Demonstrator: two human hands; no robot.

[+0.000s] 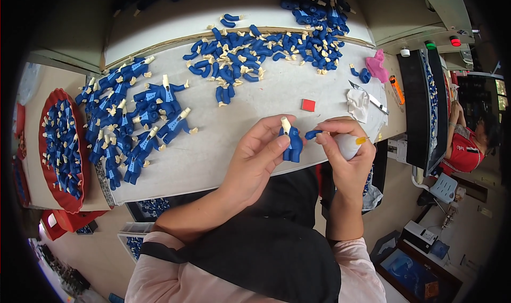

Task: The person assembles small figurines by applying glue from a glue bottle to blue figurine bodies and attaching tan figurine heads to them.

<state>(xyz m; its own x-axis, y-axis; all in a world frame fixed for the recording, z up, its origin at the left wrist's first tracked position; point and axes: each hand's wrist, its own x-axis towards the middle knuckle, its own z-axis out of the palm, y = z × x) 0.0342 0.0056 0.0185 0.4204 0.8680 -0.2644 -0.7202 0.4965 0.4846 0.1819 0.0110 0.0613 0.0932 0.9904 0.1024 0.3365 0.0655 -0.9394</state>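
The small, flat red square block [307,105] lies on the pale, smooth-topped surface [213,143] and serves as the landmark. Nearer the person than the block, and a little to its left, is a blue figurine body with a cream neck peg [293,150]. The left grip [255,156] is closed around it, with the thumb across its front and the peg pointing up between the fingertips and away from the person.

Straight toward the person from the block, a small blue curved figurine arm [313,135] is pinched between the right grip's [348,156] thumb and fingertips, just beside the body. That grip also cradles a white squeeze bottle with a yellow tip [347,146], toward the person and to the block's right.

Beyond the block and to its left spread loose blue arms with cream hands [250,52]. Farther left lie blue bodies with arms attached [173,124]. Right of the block is a crumpled white cloth [357,103].
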